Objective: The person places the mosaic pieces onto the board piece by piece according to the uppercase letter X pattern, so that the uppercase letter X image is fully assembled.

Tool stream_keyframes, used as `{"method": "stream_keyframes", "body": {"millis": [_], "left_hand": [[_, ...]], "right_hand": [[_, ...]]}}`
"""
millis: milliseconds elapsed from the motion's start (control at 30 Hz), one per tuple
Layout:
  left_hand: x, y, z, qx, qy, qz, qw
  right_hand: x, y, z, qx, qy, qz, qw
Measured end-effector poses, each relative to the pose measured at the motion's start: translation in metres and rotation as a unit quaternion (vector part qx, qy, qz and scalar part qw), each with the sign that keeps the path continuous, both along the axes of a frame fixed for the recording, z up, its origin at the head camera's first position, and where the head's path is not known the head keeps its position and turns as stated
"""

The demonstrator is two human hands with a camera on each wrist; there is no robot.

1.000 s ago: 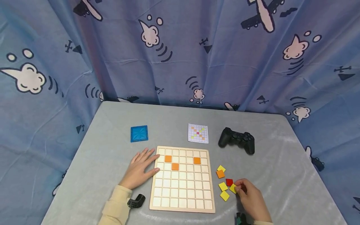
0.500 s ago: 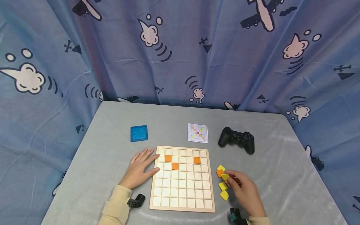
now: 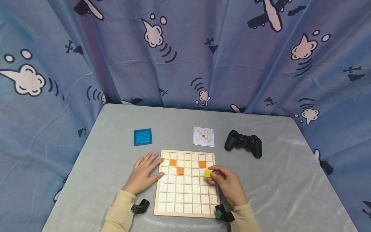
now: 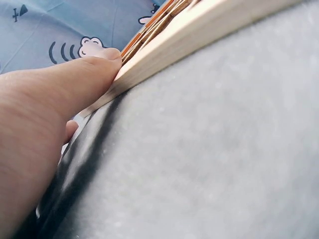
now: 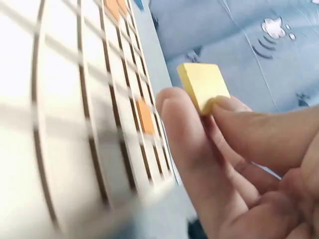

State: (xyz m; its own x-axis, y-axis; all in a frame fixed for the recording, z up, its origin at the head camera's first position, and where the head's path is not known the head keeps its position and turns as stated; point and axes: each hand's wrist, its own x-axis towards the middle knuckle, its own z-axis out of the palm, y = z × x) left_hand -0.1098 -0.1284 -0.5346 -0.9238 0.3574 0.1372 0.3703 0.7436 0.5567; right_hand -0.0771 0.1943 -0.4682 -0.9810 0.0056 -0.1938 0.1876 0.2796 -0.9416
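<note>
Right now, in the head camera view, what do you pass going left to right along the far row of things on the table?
Blue square tile → pattern card → black game controller.

2 bare hands, left hand (image 3: 144, 173), right hand (image 3: 227, 183), cream long sleeves (image 3: 117, 211), black wrist-mounted cameras (image 3: 140, 207)

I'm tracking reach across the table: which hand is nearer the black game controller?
Right. The right hand lies below-left of the game controller; the left hand rests beyond the board's far edge.
</note>
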Motion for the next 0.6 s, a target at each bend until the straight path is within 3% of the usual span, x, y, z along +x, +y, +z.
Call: {"method": "stream_keyframes", "body": {"millis": [133,367,600], "left_hand": [[0.0,-0.001,0.0,-0.001,0.003,0.0,1.0],[0.0,0.0,-0.001,-0.001,0.002,-0.005,1.0],[0.0,0.0,-0.002,-0.005,0.003,0.001,1.0]], "right_hand": [[-0.008,-0.015,-0.004,-0.02,-0.003,0.013,1.0],[-0.017,-0.024,-0.014,0.036,0.007,-0.005,0.999],[-0.021,-0.028,-0.021,0.031,-0.01,-0.008,0.999]]}}
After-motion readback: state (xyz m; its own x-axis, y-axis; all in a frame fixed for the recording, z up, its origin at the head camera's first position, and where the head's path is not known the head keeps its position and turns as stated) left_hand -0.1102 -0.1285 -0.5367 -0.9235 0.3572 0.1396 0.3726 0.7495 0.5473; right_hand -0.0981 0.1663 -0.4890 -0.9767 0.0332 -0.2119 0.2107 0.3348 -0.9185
